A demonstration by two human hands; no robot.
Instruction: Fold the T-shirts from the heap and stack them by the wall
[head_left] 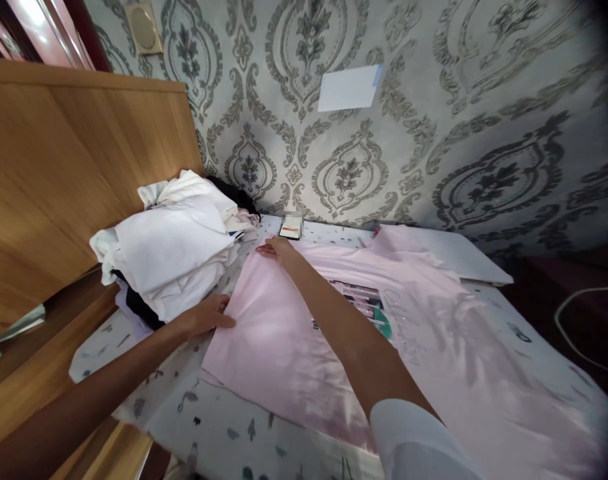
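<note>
A pink shirt with a printed picture and lettering lies spread on a white patterned sheet. Its left edge is between my two hands. My left hand is closed at that edge, thumb and fingers pinching the cloth. Farther back, my right hand is at the far left corner of the shirt, fingers together on the fabric. My right forearm crosses over the shirt and hides part of the print.
White clothes are heaped at the left, beside a wooden panel. A phone lies just beyond my right hand. A white flat object rests at the back right, near the patterned wall. A pale cable hangs at far right.
</note>
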